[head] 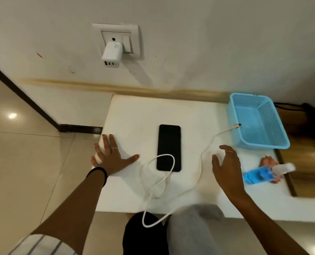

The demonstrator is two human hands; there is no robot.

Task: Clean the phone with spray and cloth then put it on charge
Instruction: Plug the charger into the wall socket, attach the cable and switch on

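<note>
Flat left hand (111, 159), right hand (226, 168) hovering.

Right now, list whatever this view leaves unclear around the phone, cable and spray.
- Cable: near end drops behind the table edge and knees; whether it enters the phone is unclear.
- Spray bottle: blurred, label unreadable.
- Cloth: mostly covered by the bottle.

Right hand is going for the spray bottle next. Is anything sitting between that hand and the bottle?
Nothing visible stands between them. The right hand hovers open over bare table, and the spray bottle lies on its side just to its right, resting against the pinkish cloth. The white cable runs on the hand's left, away from the bottle.
</note>
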